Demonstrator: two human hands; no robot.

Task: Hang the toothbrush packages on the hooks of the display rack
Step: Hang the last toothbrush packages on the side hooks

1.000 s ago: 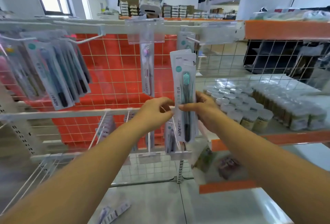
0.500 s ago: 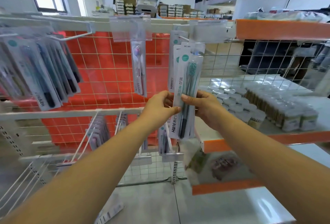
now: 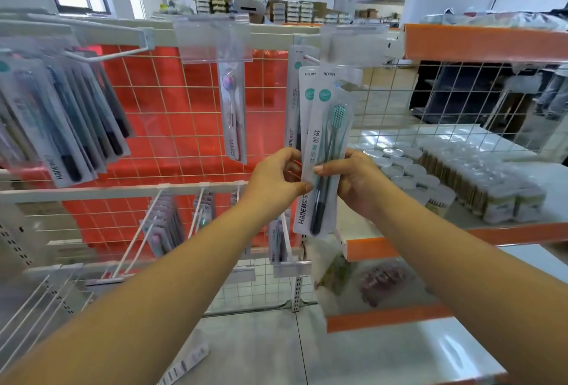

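Toothbrush package [image 3: 324, 151] now higher, nearer hook [image 3: 311, 59]

Hung packages [image 3: 293, 102] (crowding) behind hook [image 3: 312, 59]

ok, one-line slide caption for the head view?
Both hands, left hand and right hand, lift white carded toothbrush packages toward a white wire hook.

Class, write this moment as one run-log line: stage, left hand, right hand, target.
stage: lifting toothbrush package toward hook | left hand: pinches package edge | right hand: grips package | target: not yet hung
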